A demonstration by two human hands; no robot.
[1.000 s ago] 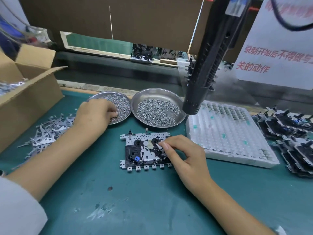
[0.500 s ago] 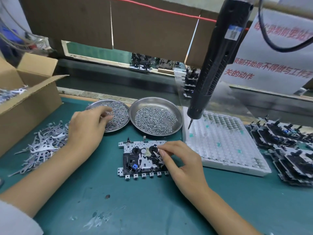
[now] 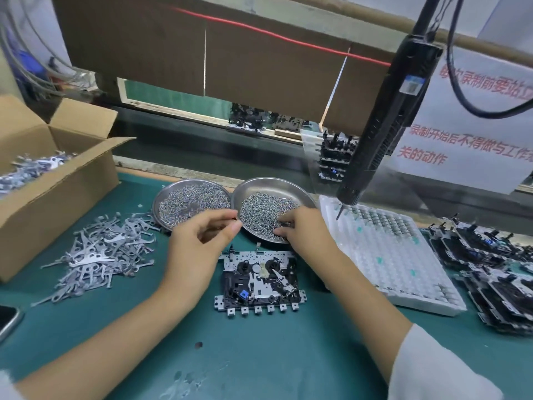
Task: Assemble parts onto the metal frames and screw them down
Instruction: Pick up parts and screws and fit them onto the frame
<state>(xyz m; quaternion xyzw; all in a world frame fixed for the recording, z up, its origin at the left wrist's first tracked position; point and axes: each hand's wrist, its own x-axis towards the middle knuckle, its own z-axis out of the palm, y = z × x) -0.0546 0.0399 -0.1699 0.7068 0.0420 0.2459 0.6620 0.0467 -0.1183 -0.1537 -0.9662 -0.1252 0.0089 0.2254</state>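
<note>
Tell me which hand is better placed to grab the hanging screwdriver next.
The right hand, probably. It is in the right-hand screw dish, just beside the screwdriver tip. The left hand sits farther away, fingers pinched, possibly on a screw.

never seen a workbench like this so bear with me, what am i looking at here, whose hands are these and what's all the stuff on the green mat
This is one view from a camera worn on a worker's head, looking down at their own hands. The left hand has fingertips pinched together; whether it holds a screw is too small to tell. The right hand reaches into the right dish of screws, beside a second dish. Below lies the metal frame being assembled. A pile of metal levers sits left, a white tray right. The black electric screwdriver hangs above.
</note>
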